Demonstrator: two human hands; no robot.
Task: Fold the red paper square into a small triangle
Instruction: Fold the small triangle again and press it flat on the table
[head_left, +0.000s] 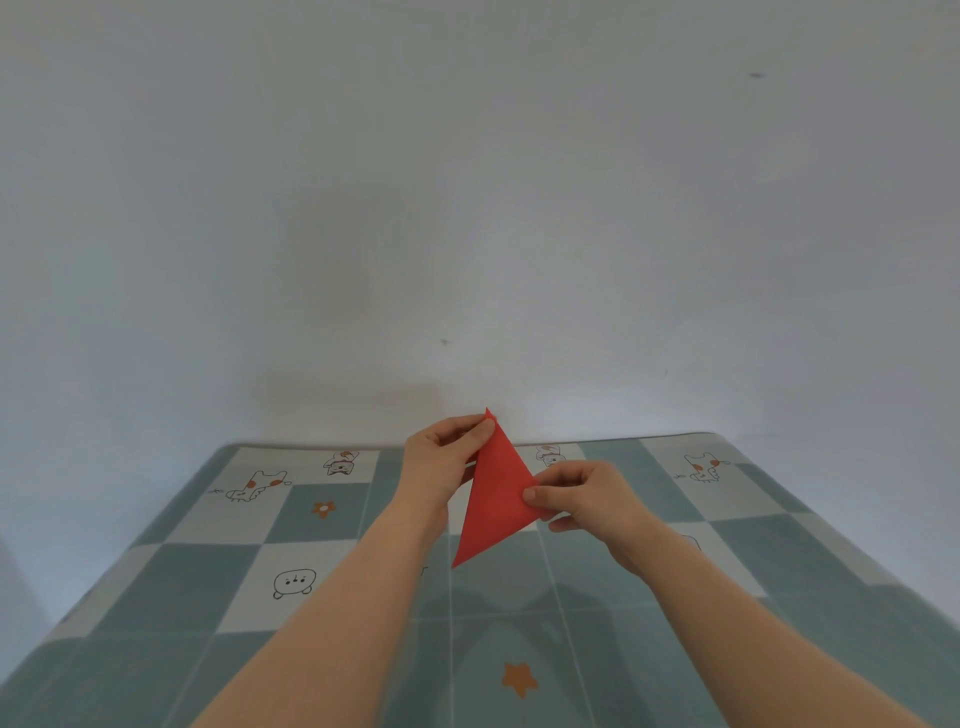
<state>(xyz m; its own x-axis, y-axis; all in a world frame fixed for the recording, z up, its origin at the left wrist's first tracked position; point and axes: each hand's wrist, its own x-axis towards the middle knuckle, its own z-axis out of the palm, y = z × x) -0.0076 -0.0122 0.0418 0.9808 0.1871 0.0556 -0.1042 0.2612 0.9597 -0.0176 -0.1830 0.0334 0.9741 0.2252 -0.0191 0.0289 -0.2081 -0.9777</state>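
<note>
The red paper (493, 499) is folded into a triangle and held in the air above the table. Its long point hangs down toward me and its top corner points up at the wall. My left hand (444, 457) pinches the top corner between thumb and fingers. My right hand (587, 499) pinches the right corner, thumb on the near face. The paper does not touch the table.
The table (260, 597) wears a checked teal and white cloth with cartoon animals and orange stars. A plain pale wall (467, 208) stands right behind its far edge. The table's right edge slants down toward the lower right.
</note>
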